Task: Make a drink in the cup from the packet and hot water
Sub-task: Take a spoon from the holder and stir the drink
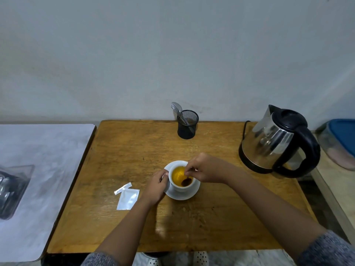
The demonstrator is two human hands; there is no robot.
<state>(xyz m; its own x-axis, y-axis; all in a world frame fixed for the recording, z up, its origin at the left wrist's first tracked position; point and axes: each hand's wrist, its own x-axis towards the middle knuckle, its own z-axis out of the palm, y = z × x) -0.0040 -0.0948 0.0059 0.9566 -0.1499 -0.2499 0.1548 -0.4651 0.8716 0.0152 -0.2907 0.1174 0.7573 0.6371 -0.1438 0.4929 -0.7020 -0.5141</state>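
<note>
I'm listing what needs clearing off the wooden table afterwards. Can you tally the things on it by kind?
Cup: 1
Saucer: 1
Spoon in the cup: 1
Opened packet: 1
Torn-off packet strip: 1
Electric kettle: 1
Mesh utensil holder: 1
Utensils in the holder: 2 visible, a fork and a spoon
Total: 9
</note>
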